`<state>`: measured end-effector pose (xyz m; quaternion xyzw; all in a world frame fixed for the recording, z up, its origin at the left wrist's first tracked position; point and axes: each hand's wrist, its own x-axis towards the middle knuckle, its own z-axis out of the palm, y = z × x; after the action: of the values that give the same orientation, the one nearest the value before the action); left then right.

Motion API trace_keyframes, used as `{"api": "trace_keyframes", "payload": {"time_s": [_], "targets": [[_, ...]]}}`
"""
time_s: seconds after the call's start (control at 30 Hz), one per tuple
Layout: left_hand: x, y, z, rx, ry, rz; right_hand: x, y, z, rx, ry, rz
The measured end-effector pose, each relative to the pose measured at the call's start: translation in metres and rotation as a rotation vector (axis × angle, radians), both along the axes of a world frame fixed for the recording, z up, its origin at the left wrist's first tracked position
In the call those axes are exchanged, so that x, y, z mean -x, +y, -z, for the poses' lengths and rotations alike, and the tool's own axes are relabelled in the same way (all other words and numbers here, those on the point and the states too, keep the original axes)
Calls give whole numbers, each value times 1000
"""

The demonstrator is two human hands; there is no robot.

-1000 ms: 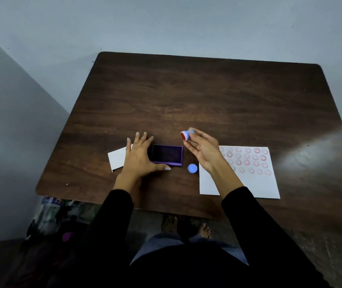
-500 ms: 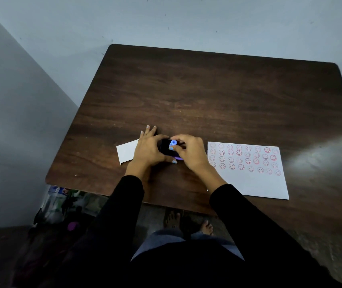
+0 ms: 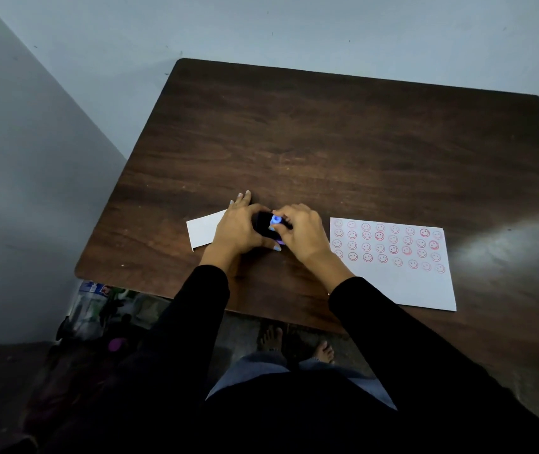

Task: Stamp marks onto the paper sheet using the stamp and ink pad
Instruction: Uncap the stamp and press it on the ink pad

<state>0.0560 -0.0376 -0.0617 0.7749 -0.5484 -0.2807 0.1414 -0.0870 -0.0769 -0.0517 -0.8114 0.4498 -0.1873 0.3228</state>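
Observation:
A small blue round stamp point(image 3: 276, 220) stands face down on the dark purple ink pad point(image 3: 264, 228) near the table's front edge. My right hand point(image 3: 302, 234) pinches the stamp from the right and hides the pad's right side. My left hand point(image 3: 238, 228) lies on the pad's left side with its thumb along the front edge. To the right lies the white paper sheet point(image 3: 402, 283), with several rows of red smiley marks across its upper half.
A small white card point(image 3: 203, 230) lies left of my left hand, partly under it. The brown wooden table point(image 3: 327, 152) stands against a pale wall. Bags and clutter point(image 3: 97, 309) sit on the floor under the table's front left corner. My bare feet show below the table edge.
My right hand swung left from above the paper and brought the stamp down onto the ink pad. The blue cap seen beside the pad is now hidden. My left hand stayed on the pad.

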Motion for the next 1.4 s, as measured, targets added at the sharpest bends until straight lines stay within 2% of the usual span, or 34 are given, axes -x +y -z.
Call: {"api": "trace_keyframes", "payload": {"time_s": [0.53,0.93,1.4], "targets": [[2,-1,-4,-1,14,-1,-6,-5,-10,-100,88,42],[2,-1,-5,-10,13,-1,-11,-4,-14,-77,166,41],[1,0,-3,13,13,7,-12,1,-14,-79,161,59]]}}
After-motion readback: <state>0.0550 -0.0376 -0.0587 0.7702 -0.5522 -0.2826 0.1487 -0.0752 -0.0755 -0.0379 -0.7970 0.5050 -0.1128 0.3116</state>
